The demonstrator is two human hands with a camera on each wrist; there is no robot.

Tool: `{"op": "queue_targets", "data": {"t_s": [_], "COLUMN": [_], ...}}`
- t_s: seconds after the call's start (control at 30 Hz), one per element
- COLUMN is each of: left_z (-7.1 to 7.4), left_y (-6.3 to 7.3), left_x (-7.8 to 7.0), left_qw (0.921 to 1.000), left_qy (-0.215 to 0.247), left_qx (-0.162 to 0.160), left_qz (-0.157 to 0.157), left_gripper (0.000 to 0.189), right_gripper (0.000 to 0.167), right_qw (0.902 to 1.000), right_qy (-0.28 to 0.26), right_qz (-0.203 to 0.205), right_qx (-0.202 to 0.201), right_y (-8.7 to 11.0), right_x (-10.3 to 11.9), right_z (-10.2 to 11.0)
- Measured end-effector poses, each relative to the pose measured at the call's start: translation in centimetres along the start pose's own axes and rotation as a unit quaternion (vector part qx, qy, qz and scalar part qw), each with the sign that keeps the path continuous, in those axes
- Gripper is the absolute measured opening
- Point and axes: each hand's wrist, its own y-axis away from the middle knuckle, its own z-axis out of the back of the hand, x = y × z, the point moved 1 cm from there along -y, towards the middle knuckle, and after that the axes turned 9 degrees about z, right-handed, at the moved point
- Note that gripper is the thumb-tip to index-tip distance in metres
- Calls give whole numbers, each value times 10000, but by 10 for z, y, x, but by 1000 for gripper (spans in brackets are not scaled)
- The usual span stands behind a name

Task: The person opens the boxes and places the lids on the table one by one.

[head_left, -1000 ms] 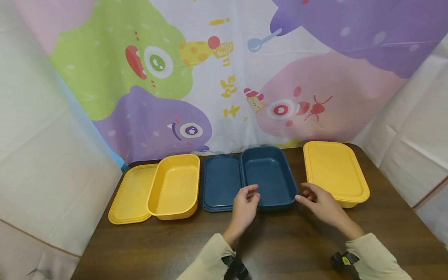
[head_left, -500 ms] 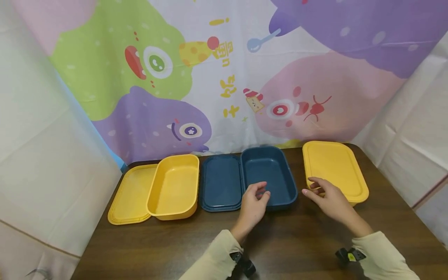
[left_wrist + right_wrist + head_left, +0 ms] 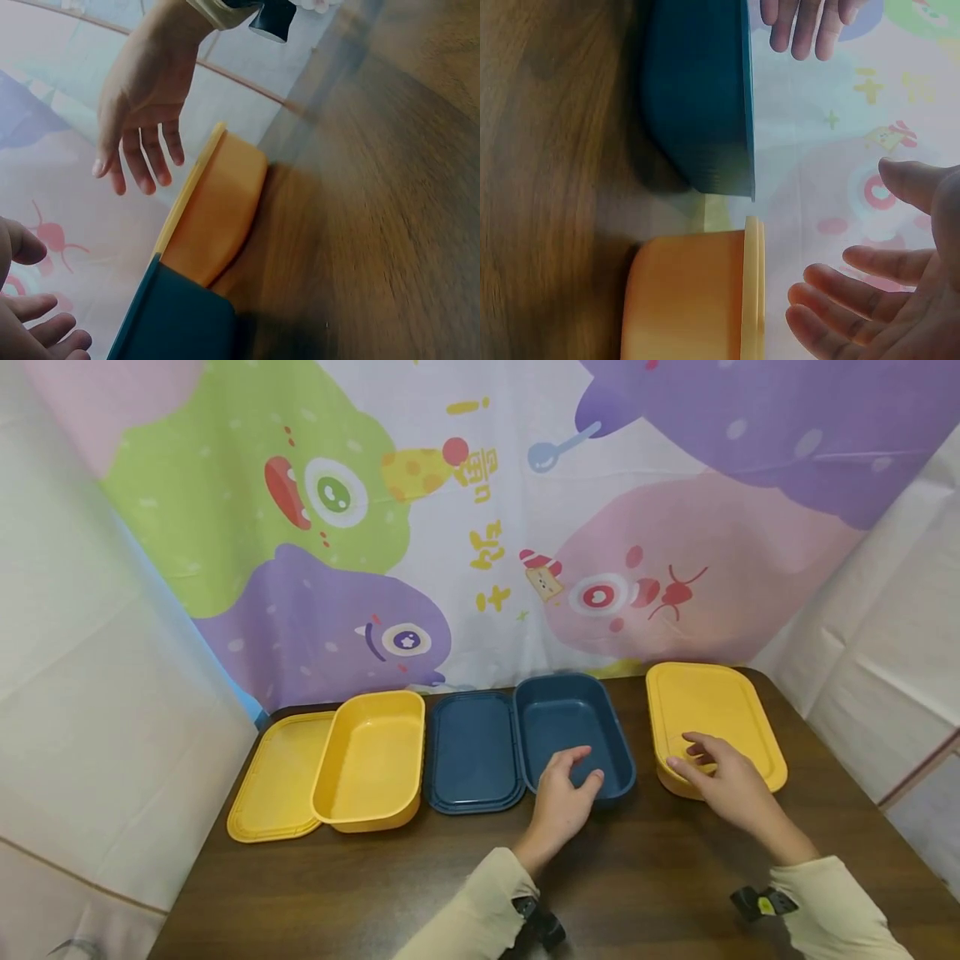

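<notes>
My left hand (image 3: 562,797) hovers over the near edge of a lidless dark blue box (image 3: 576,731), fingers relaxed and holding nothing. To its right, my right hand (image 3: 731,789) is above the near part of a yellow box with its yellow lid (image 3: 705,710) on. Its thumb and fingers are apart, with nothing between them. The right wrist view shows the right hand (image 3: 900,289) clear of the lidded yellow box (image 3: 686,300). In the left wrist view, the left hand (image 3: 34,322) is beside the blue box's rim (image 3: 139,300).
A dark blue lid (image 3: 474,752) lies flat against the blue box's left side. Further left stands a lidless yellow box (image 3: 371,760), overlapping a yellow lid (image 3: 281,777). All are on a brown wooden table (image 3: 360,893), with a printed cartoon curtain (image 3: 495,643) behind its far edge.
Both hands have moved right. The left went from the blue lid's corner to over the blue box, and the right from the gap to over the lidded yellow box. The boxes stayed put.
</notes>
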Motion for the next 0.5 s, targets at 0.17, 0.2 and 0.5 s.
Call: {"op": "queue_targets", "data": {"t_s": [0.17, 0.2, 0.5], "left_z": [-8, -10, -26], "left_y": [0, 1, 2], "left_x": [-3, -4, -13], "left_qw": [9999, 9998, 9996], "left_qy": [6, 7, 28], "left_qx": [144, 147, 175], "left_qz": [-82, -104, -201], "left_gripper": [40, 40, 40], "right_gripper": [65, 65, 66], "right_qw": [9997, 9997, 9990], "right_qy": [116, 143, 370], "right_qz": [-175, -195, -262], "right_qx": [83, 85, -22], "right_y": [-1, -1, -2], "right_x": [-3, -3, -11], "right_z": [5, 5, 10]}}
